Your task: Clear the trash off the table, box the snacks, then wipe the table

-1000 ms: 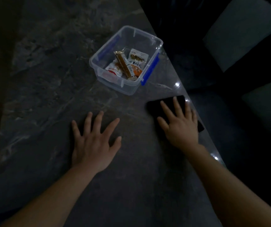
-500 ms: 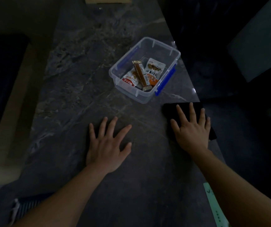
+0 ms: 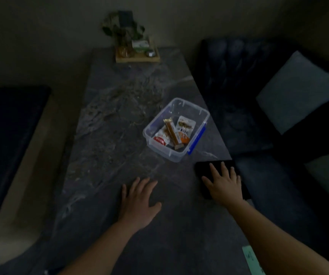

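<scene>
Snacks (image 3: 172, 132), about four packets with unreadable labels, lie in one clear box (image 3: 196, 112) at frame centre; left hand (image 3: 138, 201) flat and spread, right hand (image 3: 224, 185) flat on one dark cloth (image 3: 201, 168).

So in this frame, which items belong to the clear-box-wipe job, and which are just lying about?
Job:
- clear plastic box with blue latches
- snack packets inside it
- dark wiping cloth under the right hand
- grey marble table
- left hand, flat on the table

Lying about:
- wooden tray holding a plant
- pale cushion
</scene>
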`<move>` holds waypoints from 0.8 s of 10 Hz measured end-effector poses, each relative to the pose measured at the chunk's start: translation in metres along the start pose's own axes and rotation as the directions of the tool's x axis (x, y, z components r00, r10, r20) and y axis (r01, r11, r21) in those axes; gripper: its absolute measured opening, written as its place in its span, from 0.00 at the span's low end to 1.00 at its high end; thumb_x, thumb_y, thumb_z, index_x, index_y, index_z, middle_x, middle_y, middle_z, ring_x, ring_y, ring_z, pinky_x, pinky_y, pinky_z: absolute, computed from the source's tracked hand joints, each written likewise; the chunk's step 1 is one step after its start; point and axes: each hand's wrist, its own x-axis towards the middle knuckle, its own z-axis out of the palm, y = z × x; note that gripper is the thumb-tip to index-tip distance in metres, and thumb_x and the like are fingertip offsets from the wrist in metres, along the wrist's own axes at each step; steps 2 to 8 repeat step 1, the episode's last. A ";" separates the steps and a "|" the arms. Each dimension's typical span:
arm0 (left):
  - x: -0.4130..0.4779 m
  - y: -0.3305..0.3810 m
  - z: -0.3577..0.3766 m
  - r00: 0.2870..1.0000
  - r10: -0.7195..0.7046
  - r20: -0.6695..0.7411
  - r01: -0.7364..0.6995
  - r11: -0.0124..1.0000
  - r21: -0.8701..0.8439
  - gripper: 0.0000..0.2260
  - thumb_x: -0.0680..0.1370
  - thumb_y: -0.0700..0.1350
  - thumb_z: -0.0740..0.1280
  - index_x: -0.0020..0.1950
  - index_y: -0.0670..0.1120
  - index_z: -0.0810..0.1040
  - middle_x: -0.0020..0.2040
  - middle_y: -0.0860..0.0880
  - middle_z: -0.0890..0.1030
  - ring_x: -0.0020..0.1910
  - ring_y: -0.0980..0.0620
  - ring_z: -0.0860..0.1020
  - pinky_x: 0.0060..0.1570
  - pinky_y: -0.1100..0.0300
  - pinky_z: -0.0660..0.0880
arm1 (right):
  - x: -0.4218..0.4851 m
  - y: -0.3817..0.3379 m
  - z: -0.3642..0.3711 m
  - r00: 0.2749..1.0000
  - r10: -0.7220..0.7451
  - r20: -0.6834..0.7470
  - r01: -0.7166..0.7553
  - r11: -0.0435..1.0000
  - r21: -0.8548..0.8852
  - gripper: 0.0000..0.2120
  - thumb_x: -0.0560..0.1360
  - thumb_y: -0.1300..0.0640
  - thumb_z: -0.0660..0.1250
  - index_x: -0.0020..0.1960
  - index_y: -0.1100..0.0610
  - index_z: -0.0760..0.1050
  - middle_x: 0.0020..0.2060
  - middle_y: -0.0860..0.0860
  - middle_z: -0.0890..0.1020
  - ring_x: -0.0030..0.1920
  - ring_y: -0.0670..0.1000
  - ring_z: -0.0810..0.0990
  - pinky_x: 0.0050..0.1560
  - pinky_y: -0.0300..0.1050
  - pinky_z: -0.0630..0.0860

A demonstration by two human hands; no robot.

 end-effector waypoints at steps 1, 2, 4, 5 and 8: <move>-0.017 -0.006 -0.019 1.000 0.011 0.006 -0.011 0.998 0.068 0.28 0.76 0.61 0.59 0.76 0.59 0.61 0.76 0.55 0.64 0.76 0.50 0.59 0.77 0.43 0.50 | -0.018 -0.014 -0.010 0.997 -0.007 -0.072 0.005 1.000 -0.021 0.32 0.79 0.36 0.58 0.79 0.48 0.60 0.81 0.54 0.57 0.79 0.60 0.55 0.76 0.58 0.58; -0.017 -0.006 -0.019 1.000 0.011 0.006 -0.011 0.998 0.068 0.28 0.76 0.61 0.59 0.76 0.59 0.61 0.76 0.55 0.64 0.76 0.50 0.59 0.77 0.43 0.50 | -0.018 -0.014 -0.010 0.997 -0.007 -0.072 0.005 1.000 -0.021 0.32 0.79 0.36 0.58 0.79 0.48 0.60 0.81 0.54 0.57 0.79 0.60 0.55 0.76 0.58 0.58; -0.017 -0.006 -0.019 1.000 0.011 0.006 -0.011 0.998 0.068 0.28 0.76 0.61 0.59 0.76 0.59 0.61 0.76 0.55 0.64 0.76 0.50 0.59 0.77 0.43 0.50 | -0.018 -0.014 -0.010 0.997 -0.007 -0.072 0.005 1.000 -0.021 0.32 0.79 0.36 0.58 0.79 0.48 0.60 0.81 0.54 0.57 0.79 0.60 0.55 0.76 0.58 0.58; -0.017 -0.006 -0.019 1.000 0.011 0.006 -0.011 0.998 0.068 0.28 0.76 0.61 0.59 0.76 0.59 0.61 0.76 0.55 0.64 0.76 0.50 0.59 0.77 0.43 0.50 | -0.018 -0.014 -0.010 0.997 -0.007 -0.072 0.005 1.000 -0.021 0.32 0.79 0.36 0.58 0.79 0.48 0.60 0.81 0.54 0.57 0.79 0.60 0.55 0.76 0.58 0.58; -0.017 -0.006 -0.019 1.000 0.011 0.006 -0.011 0.998 0.068 0.28 0.76 0.61 0.59 0.76 0.59 0.61 0.76 0.55 0.64 0.76 0.50 0.59 0.77 0.43 0.50 | -0.018 -0.014 -0.010 0.997 -0.007 -0.072 0.005 1.000 -0.021 0.32 0.79 0.36 0.58 0.79 0.48 0.60 0.81 0.54 0.57 0.79 0.60 0.55 0.76 0.58 0.58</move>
